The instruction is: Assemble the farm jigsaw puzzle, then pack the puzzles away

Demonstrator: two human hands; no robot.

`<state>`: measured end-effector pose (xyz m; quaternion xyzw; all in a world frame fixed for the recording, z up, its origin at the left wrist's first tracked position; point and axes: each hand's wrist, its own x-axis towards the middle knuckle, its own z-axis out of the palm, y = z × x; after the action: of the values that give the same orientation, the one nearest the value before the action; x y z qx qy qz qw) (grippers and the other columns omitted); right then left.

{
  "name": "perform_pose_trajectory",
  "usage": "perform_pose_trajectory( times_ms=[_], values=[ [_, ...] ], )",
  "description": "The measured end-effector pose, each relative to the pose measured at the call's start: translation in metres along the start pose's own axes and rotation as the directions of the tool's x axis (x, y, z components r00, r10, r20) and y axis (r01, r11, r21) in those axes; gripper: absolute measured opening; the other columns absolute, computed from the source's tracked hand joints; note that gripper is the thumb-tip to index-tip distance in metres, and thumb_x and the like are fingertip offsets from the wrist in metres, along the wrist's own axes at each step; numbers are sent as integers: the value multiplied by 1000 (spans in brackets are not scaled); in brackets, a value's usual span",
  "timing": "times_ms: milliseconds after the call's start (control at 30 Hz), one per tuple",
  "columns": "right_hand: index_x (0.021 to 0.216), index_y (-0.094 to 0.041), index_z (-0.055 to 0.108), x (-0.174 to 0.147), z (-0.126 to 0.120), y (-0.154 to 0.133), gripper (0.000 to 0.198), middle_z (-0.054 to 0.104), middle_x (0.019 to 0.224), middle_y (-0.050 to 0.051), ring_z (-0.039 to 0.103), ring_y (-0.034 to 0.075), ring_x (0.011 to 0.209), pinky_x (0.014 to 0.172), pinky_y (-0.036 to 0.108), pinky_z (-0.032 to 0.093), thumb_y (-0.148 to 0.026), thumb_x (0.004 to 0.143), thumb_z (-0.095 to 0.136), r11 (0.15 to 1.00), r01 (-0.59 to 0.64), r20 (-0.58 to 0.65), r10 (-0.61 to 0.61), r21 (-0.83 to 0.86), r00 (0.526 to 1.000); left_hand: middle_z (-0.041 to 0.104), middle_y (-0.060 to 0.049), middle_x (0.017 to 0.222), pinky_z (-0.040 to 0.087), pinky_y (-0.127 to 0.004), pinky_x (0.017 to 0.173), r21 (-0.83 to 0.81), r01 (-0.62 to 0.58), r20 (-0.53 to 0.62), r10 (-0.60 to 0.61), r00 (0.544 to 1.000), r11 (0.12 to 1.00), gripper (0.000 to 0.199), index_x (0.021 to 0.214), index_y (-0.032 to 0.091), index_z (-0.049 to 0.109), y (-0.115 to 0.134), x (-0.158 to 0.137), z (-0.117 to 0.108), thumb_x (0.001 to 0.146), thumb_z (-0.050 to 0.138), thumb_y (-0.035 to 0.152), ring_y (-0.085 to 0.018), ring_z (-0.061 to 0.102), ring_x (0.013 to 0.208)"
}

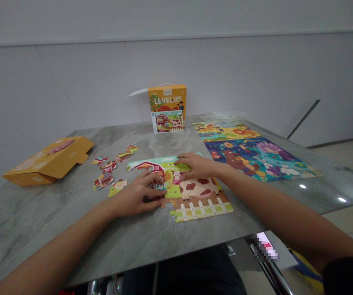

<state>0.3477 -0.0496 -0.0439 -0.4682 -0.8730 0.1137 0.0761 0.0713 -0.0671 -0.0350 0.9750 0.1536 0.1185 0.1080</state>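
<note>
A partly assembled farm jigsaw puzzle [201,188] lies in front of me, with a spotted cow, a white fence and a red barn roof. My left hand [142,190] is at its left side, fingers bent around a puzzle piece [160,186] at the barn's lower part; the fingers partly hide the piece. Flat across the puzzle's upper middle, above the cow, rests my right hand [193,165], its fingers spread and gripping nothing. Left of the puzzle are several loose pieces [104,180], some joined. One piece with a chicken [117,187] lies near my left wrist.
An open yellow box [50,157] lies at the left. Against the wall stands a yellow "LEVEL UP!" box [167,98] with a farm picture card [168,121] before it. Two assembled puzzles, a yellow one [228,131] and a blue one [256,159], lie at right. Clear plastic [225,115] sits behind.
</note>
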Motion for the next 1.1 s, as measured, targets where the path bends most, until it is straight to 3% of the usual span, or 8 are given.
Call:
perform_pose_trajectory(
  times_ms=[333, 433, 533, 600, 733, 867, 1000, 1100],
  values=[
    [125, -17, 58, 8, 6, 5, 54, 57, 124, 15, 56, 28, 111, 93, 37, 44, -51, 83, 59, 999, -6, -76, 3, -46, 997, 53, -7, 127, 30, -49, 103, 260, 249, -115, -226, 967, 933, 32, 115, 31, 66, -54, -22, -15, 90, 49, 44, -28, 41, 121],
    [119, -15, 63, 6, 5, 3, 56, 61, 117, 15, 58, 30, 105, 91, 38, 45, -56, 81, 59, 997, -37, -107, 28, -75, 994, 63, -10, 108, 39, -43, 92, 293, 606, -289, -536, 793, 740, 39, 111, 21, 67, -93, -48, -36, 90, 45, 46, -27, 54, 103],
    [115, -15, 65, 5, 6, 4, 57, 62, 115, 17, 59, 32, 103, 89, 40, 46, -59, 79, 59, 994, -65, -122, 54, -83, 991, 67, -12, 90, 44, -34, 73, 257, 833, -216, -811, 543, 489, 52, 95, 14, 69, -113, -75, -58, 86, 44, 57, -26, 61, 84],
    [115, -16, 66, 6, 8, 6, 56, 61, 118, 17, 59, 33, 104, 89, 41, 46, -59, 80, 58, 996, -59, -118, 50, -70, 992, 69, -11, 86, 44, -31, 65, 229, 875, -98, -884, 458, 428, 56, 90, 15, 68, -113, -85, -67, 76, 50, 66, -25, 62, 78],
    [120, -17, 63, 11, 13, 14, 57, 58, 125, 16, 57, 32, 110, 94, 42, 45, -58, 80, 58, 999, -46, -124, 42, -26, 991, 66, -10, 103, 44, -29, 70, 220, 819, 137, -848, 512, 530, 71, 107, 18, 63, -100, -87, -69, 56, 68, 68, -26, 61, 90],
    [121, -15, 63, 15, 16, 18, 59, 57, 126, 17, 55, 33, 115, 98, 44, 43, -58, 81, 56, 998, -56, -140, 56, -1, 989, 60, -12, 115, 44, -31, 79, 256, 808, 122, -847, 518, 531, 72, 115, 19, 59, -90, -83, -70, 58, 70, 62, -28, 58, 100],
    [122, -13, 62, 15, 16, 18, 60, 54, 129, 18, 54, 33, 116, 101, 43, 41, -57, 81, 57, 999, -40, -140, 38, -13, 989, 58, -8, 115, 41, -29, 85, 178, 700, 150, -722, 675, 691, 64, 114, 23, 60, -79, -76, -70, 63, 69, 61, -25, 54, 104],
    [123, -12, 61, 15, 17, 18, 60, 53, 130, 19, 53, 32, 117, 101, 43, 41, -56, 82, 56, 999, -40, -134, 36, -27, 990, 55, -6, 115, 38, -33, 91, 201, 643, 207, -673, 710, 739, 59, 107, 27, 64, -69, -68, -65, 60, 71, 63, -28, 47, 113]
  ],
)
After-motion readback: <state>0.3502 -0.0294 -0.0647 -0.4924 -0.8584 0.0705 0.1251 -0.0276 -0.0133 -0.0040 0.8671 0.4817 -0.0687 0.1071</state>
